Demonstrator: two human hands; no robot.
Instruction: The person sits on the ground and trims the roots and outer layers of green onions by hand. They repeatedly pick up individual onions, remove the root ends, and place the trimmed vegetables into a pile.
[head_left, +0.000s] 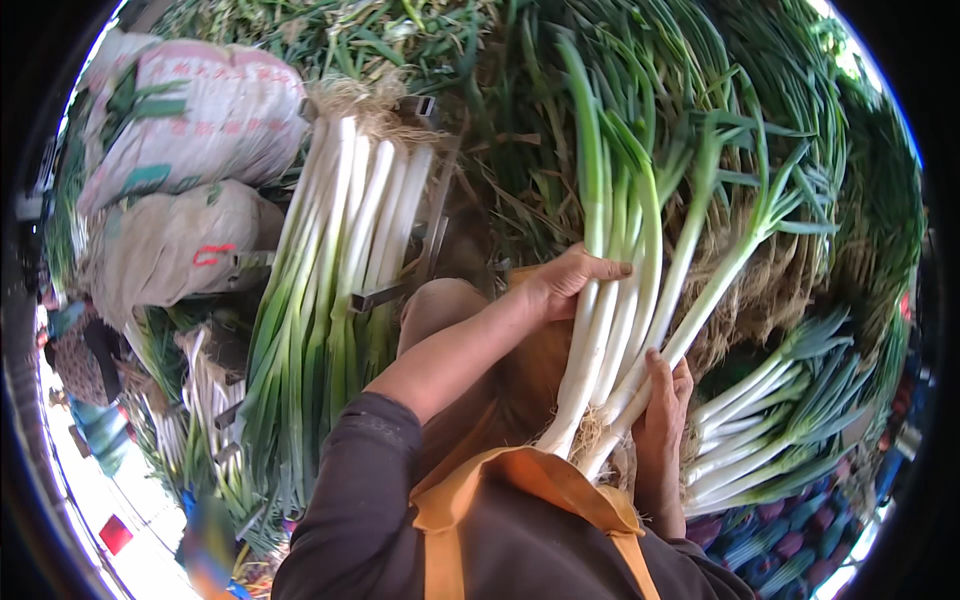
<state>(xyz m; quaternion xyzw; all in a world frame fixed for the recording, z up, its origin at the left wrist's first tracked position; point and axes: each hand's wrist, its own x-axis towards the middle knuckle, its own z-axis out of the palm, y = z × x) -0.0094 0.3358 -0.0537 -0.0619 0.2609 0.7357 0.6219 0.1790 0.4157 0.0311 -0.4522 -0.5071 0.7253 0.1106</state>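
Several long leeks or large green onions (600, 322) lean across my lap, their rooted white ends against my orange apron (517, 472) and their green tops pointing away. My left hand (574, 281) wraps around the upper white stems of the bunch. Lower on the right, my right hand (667, 390) grips the white stem of the rightmost stalk, which slants outward from the others. To the left, a row of similar stalks (360, 217) lies on a metal frame (382, 294), roots away from me. Parts of both hands' fingers are hidden behind the stems.
Two stuffed woven sacks (225, 112) stand at the upper left. Large heaps of green stalks (780, 97) rise ahead and to the right. A smaller pile of white-stemmed stalks (750, 442) lies right of my right hand. Another person (86, 360) is at the far left.
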